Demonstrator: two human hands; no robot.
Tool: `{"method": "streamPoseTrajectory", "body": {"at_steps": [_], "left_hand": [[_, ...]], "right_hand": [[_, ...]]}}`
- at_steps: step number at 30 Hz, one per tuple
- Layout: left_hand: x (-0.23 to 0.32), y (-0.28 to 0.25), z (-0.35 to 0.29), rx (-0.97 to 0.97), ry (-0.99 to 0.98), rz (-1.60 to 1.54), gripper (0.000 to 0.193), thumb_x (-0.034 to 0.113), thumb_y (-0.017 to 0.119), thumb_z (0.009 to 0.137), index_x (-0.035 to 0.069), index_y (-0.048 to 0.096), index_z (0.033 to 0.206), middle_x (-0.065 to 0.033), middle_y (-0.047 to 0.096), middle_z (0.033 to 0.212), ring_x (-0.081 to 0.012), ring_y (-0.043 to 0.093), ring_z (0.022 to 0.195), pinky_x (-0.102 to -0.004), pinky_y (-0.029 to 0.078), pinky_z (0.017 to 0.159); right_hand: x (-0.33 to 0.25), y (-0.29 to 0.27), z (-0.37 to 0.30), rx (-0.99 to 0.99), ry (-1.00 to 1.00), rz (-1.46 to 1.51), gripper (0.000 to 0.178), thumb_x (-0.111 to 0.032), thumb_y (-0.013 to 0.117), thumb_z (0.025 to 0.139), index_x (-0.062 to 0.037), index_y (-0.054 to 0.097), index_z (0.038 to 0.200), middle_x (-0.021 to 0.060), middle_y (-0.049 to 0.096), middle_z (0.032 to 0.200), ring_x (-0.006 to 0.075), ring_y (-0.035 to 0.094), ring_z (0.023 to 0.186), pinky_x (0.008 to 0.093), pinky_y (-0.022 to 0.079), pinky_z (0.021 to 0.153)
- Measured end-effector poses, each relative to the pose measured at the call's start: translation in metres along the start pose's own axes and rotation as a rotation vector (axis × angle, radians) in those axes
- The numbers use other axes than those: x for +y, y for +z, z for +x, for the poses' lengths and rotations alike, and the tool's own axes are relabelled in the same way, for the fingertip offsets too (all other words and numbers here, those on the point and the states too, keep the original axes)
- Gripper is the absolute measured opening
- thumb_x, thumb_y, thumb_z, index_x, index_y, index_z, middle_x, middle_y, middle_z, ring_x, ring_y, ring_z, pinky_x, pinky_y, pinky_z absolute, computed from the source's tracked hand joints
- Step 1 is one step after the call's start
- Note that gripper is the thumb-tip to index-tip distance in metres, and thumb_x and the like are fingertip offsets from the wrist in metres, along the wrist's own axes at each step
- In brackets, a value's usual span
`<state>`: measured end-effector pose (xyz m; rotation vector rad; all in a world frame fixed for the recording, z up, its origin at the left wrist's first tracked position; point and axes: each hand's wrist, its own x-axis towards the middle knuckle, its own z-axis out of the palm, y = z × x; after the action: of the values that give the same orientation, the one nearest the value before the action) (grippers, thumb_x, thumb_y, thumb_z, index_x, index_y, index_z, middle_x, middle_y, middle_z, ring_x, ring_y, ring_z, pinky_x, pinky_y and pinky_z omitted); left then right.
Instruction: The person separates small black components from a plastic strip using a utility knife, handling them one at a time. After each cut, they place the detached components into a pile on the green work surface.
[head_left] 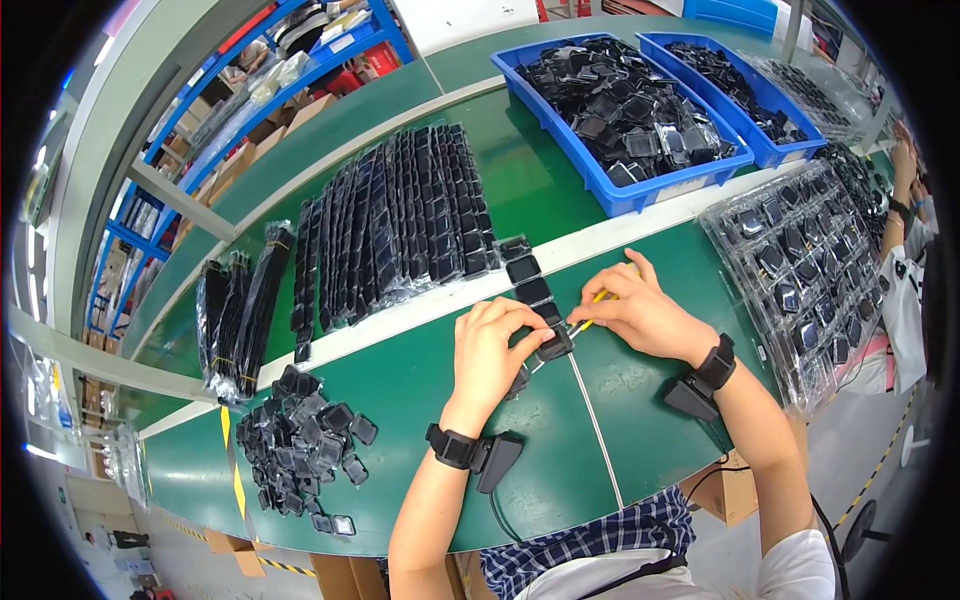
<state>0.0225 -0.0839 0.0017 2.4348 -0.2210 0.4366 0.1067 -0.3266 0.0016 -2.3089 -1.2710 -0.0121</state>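
Left hand: the bare left hand (492, 350) is closed in a pinch, thumb and fingers gripping the near part of a strip of flat black square pieces in clear plastic film (532, 290).
Right hand: the bare right hand (640, 312) grips a slim yellow stick-like tool (602, 296) between thumb and fingers; its tip points left at the strip's edge, though whether it touches is too small to tell.
Held strip: between the two hands, running away beyond the left fingertips onto a white ledge (640, 232); another black square shows partly below the left thumb.
Wrists: a black strap with a boxy black device on each, just behind the hands.
Loose pile: left of the left hand, a heap of loose black square pieces (312, 437) on the green tabletop (405, 385).
Strip rows: beyond the left hand and to its left, many similar film strips (400, 215) side by side; farther left, tied black bundles (262, 310).
Blue bins: beyond the right hand, two rectangular blue plastic bins (632, 199) filled with black pieces.
Clear tray: right of the right hand, a transparent compartmented plastic tray (748, 286) holding black squares.
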Motion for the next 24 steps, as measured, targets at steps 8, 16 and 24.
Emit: {"method": "streamPoseTrajectory", "body": {"at_steps": [8,16,24], "left_hand": [[0.000,-0.005,-0.002,0.000,0.012,0.029,0.013,0.017,0.085,0.079,0.011,0.077,0.086,0.0006,0.073,0.099,-0.0232,0.064,0.097,-0.0383,0.046,0.087],[-0.029,-0.053,-0.002,-0.220,0.066,-0.028,0.018,0.015,0.085,0.077,0.010,0.075,0.091,-0.0051,0.073,0.114,-0.0270,0.063,0.112,-0.0408,0.047,0.100],[0.005,-0.037,-0.003,-0.323,0.049,0.040,0.063,0.027,0.084,0.075,0.012,0.063,0.133,-0.0074,0.056,0.153,-0.0302,0.049,0.143,-0.0517,0.028,0.124]], "right_hand": [[0.014,-0.028,-0.008,-0.114,0.009,0.066,0.029,-0.008,0.071,0.093,-0.0295,0.078,0.111,-0.0066,0.059,0.108,0.0135,0.060,0.112,0.0612,0.014,0.124],[0.012,-0.031,-0.008,-0.017,0.120,0.110,0.028,-0.010,0.071,0.094,-0.0248,0.077,0.117,-0.0033,0.059,0.110,0.0174,0.059,0.113,0.0580,0.017,0.124],[0.012,-0.014,-0.005,0.028,0.057,0.010,0.031,-0.012,0.072,0.093,-0.0226,0.075,0.122,-0.0009,0.058,0.110,0.0196,0.057,0.112,0.0553,0.028,0.120]]}}
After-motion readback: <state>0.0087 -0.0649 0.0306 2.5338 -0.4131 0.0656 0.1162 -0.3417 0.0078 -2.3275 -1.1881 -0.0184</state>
